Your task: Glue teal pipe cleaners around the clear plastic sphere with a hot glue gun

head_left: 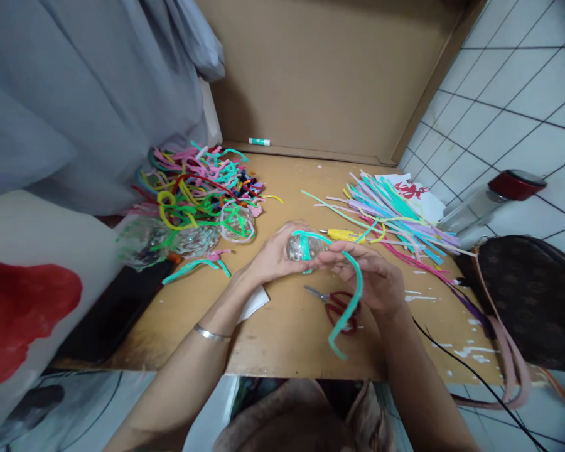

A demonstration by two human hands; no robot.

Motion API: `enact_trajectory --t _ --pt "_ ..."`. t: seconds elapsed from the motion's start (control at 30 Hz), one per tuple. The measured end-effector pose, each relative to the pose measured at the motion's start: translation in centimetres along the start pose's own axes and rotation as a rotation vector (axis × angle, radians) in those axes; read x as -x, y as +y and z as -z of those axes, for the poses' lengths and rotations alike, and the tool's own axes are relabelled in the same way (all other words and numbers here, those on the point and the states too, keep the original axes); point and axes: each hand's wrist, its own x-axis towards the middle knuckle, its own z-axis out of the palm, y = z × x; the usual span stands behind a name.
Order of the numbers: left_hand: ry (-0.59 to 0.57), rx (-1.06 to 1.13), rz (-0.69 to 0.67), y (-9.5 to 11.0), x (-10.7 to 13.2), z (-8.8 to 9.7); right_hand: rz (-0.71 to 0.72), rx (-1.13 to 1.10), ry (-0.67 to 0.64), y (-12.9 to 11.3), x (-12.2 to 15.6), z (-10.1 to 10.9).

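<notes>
My left hand [282, 252] is wrapped round a small clear ball-like plastic piece [295, 248] with a teal strip across it. A teal pipe cleaner [358, 276] runs along the top of that piece and curls down toward me, its lower end bent. The fingers of my right hand [370, 270] pinch this pipe cleaner beside the clear piece. Below my hands lie red-handled scissors [341, 311], partly behind the hanging pipe cleaner. Just beyond my right hand is a yellow tool with a metal tip [343, 235].
A tangled heap of coloured pipe cleaners [202, 182] and clear plastic pieces [144, 242] sits at the left. Straight pipe cleaners [395, 213] are bundled at the right, near a glass bottle [475, 207] and a brown bag [532, 295]. A glue stick [259, 142] lies at the back.
</notes>
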Motion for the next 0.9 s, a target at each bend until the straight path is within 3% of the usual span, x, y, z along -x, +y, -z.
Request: enact_trajectory --t 0.17,0.33,0.43,0.6,0.73,0.83,0.9 --pt "0.002 0.030 -0.002 0.1 0.0 0.0 0.170 0.192 0.105 0.5 0.5 0.1" --pt "0.008 0.015 0.013 0.0 0.0 -0.1 0.537 0.724 0.244 0.7 1.3 -1.3" --pt "0.001 0.036 0.011 -0.4 -0.1 -0.2 0.759 1.025 0.161 1.3 1.7 -2.5" --pt "0.024 0.020 -0.009 -0.5 -0.2 -0.3 1.129 1.409 -0.147 3.1 1.9 -4.6" --pt "0.011 0.009 0.013 0.4 -0.2 -0.1 1.196 1.488 -0.194 4.1 1.9 -5.7" --pt "0.006 0.010 0.014 0.6 -0.3 -0.1 1.171 1.484 -0.159 4.2 2.1 -5.8" --pt "0.009 0.008 0.011 0.4 -0.3 -0.2 1.197 1.417 -0.069 4.2 2.2 -5.5"
